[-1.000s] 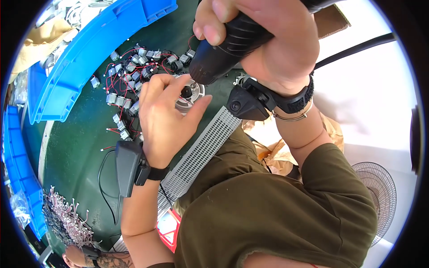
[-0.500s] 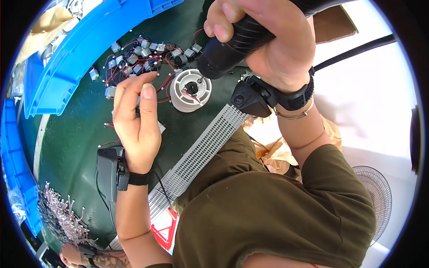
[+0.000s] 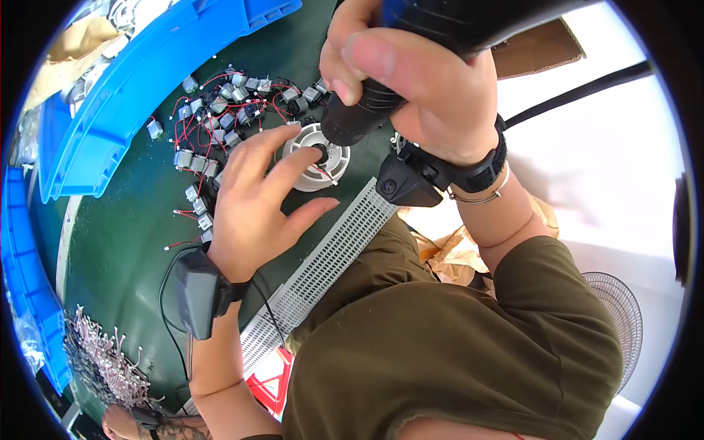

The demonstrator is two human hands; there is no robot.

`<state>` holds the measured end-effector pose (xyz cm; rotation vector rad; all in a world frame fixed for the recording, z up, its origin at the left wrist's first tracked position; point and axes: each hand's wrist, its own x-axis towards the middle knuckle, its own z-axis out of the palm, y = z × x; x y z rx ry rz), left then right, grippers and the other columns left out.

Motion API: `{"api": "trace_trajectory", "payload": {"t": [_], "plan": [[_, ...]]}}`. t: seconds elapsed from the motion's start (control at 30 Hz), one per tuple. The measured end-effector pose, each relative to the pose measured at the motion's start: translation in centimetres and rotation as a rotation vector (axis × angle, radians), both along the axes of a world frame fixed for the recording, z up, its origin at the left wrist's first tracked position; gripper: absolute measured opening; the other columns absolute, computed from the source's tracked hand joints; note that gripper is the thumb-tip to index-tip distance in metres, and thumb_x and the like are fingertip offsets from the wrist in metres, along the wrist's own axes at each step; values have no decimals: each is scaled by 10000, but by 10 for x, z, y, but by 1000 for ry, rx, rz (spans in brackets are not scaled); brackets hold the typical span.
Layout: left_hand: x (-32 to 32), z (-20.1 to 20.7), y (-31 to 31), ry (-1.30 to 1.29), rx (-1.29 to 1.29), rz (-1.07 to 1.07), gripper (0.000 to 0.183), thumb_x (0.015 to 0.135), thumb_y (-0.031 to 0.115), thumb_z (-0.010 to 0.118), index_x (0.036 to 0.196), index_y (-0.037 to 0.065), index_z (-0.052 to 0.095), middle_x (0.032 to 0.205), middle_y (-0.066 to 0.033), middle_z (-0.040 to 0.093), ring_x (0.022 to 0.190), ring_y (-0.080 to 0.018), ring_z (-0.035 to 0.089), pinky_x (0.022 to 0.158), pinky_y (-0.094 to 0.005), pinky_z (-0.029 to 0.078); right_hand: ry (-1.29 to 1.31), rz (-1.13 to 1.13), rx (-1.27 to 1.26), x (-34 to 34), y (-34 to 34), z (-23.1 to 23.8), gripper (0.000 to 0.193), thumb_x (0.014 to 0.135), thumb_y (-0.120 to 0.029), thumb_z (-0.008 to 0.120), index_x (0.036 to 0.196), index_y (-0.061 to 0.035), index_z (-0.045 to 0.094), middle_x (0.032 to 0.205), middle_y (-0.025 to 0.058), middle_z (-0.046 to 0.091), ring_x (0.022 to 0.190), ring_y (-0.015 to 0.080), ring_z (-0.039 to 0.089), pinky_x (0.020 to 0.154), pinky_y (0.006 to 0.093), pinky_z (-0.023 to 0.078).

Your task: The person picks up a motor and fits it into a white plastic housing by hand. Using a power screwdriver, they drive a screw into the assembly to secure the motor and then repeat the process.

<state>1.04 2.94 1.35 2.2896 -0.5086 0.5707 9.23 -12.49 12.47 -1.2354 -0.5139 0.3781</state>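
A black power screwdriver is gripped in my right hand, its nose pointing down at a white round plastic housing. The bit's tip is mostly hidden by the tool's nose. My left hand reaches over the housing from the left with its fingers stretched apart. Its index fingertip touches the black round part at the housing's middle, and a red wire lies close by. Another finger extends to the housing's far left rim. Behind that hand lies a heap of small silver motors with red wires.
A blue bin curves along the far left. A light perforated strip runs along the green table's near edge. Bundled wires with white ends lie lower left, near another person's tattooed arm. A fan stands right.
My left hand has moved right and onto the housing, its index finger now on the middle part. The screwdriver has shifted slightly, and its nose now covers the housing's far right side.
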Motion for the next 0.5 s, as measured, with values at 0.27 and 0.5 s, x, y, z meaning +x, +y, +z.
{"api": "trace_trajectory", "payload": {"t": [0.27,0.5], "plan": [[10,-6,-5,-53,1,-12,335,597,93,788,899,58,647,1065,-138,588,910,-325,578,770,-410,470,143,32,175,6,-3,-8,401,717,92,633,1090,33,499,765,22,577,676,76,552,598,216,434],[-6,-13,-3,-97,-163,129,296,613,77,789,880,51,662,1033,-146,611,930,-319,598,816,-388,483,-297,-179,262,-7,6,15,445,794,-97,616,1157,67,420,685,51,565,565,134,559,558,272,480]]}}
